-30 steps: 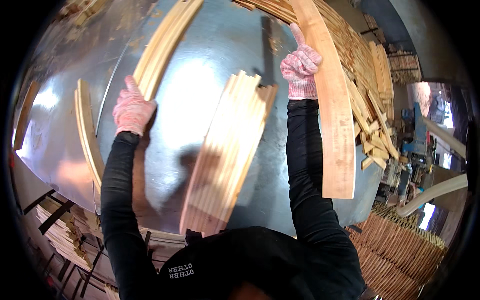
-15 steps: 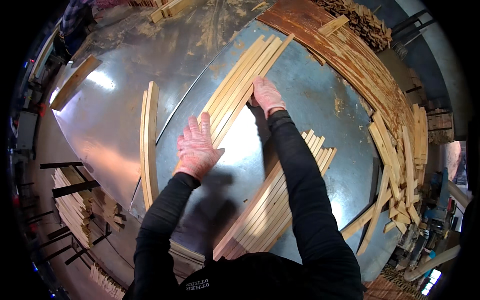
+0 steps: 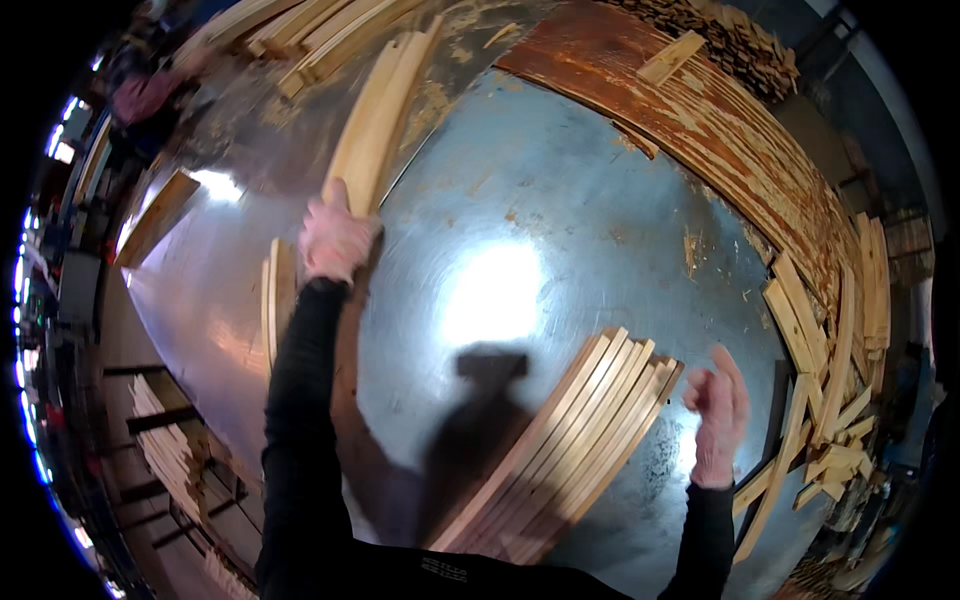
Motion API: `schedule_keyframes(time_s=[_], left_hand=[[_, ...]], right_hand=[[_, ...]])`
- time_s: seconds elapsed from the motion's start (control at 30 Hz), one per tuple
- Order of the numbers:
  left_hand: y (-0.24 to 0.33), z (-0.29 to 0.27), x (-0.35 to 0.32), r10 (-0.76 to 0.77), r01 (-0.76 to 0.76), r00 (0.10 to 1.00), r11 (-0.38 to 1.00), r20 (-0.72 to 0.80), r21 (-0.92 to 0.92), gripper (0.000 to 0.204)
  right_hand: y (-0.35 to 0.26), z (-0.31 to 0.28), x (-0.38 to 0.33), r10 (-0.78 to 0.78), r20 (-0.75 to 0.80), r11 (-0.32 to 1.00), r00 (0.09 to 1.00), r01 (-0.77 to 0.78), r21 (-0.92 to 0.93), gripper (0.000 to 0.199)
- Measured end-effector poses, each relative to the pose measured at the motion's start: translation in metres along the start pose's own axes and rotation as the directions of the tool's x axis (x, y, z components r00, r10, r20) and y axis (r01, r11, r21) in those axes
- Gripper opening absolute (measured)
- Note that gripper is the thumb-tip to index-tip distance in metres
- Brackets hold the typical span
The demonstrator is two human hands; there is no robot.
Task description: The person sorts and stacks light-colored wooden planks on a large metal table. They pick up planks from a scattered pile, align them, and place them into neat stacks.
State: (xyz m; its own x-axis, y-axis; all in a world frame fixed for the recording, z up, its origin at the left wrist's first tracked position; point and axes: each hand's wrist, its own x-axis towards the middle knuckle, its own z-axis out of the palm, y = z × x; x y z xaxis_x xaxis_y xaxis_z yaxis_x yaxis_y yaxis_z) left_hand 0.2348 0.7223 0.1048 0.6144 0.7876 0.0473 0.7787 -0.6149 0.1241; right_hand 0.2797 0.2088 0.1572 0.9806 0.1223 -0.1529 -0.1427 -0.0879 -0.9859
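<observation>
My left hand (image 3: 340, 238), in a pale pinkish work glove, is closed around the near end of a few light wooden strips (image 3: 378, 115). The strips lie side by side, slanting away toward the back left of the metal table. My right hand (image 3: 718, 415), gloved too and a little blurred, hangs apart from the wood with a finger stretched up and nothing in it. Just left of it, a bundle of wooden strips (image 3: 575, 440) lies lengthwise on the table near my body.
More strips (image 3: 330, 40) lie at the far left, near a person (image 3: 145, 90). Two short strips (image 3: 277, 300) and a board (image 3: 155, 220) lie on the left. Loose offcuts (image 3: 830, 440) are heaped at the right, beside a worn brown board (image 3: 700, 120).
The strips from the middle of the table have moved to the far left under my left hand. My right hand has let go of them and come back to the right, closer to me.
</observation>
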Motion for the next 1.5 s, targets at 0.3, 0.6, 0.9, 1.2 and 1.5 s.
schedule_keyframes(time_s=[0.3, 0.6, 0.9, 1.2, 1.5], left_hand=[[0.034, 0.032, 0.188, -0.006, 0.045, 0.993, 0.942, -0.115, 0.334, 0.07], [0.164, -0.048, -0.242, 0.999, -0.739, -0.009, -0.031, -0.037, -0.673, 0.082], [0.199, -0.004, -0.369, 0.9, -0.921, -0.135, 0.04, 0.415, -0.388, 0.031], [0.304, 0.016, -0.559, 0.685, 0.755, -0.285, 0.591, 0.67, -0.284, 0.057], [0.258, 0.013, -0.622, 0.677, 0.891, 0.046, 0.305, 0.734, -0.338, 0.055]], right_hand=[[0.104, -0.029, -0.162, 0.431, -0.091, 0.902, 0.898, -0.431, 0.018, 0.043], [0.132, 0.043, -0.197, -0.022, -0.235, 0.885, 0.972, -0.09, -0.456, 0.038], [0.13, -0.337, -0.124, 0.065, -0.901, 0.65, 0.428, -0.703, -0.288, 0.107], [0.134, -0.315, -0.275, 0.13, -0.233, 0.991, 0.964, -0.137, -0.011, 0.053], [0.142, -0.471, -0.128, 0.205, -0.358, 0.391, 0.911, -0.411, -0.823, 0.107]])
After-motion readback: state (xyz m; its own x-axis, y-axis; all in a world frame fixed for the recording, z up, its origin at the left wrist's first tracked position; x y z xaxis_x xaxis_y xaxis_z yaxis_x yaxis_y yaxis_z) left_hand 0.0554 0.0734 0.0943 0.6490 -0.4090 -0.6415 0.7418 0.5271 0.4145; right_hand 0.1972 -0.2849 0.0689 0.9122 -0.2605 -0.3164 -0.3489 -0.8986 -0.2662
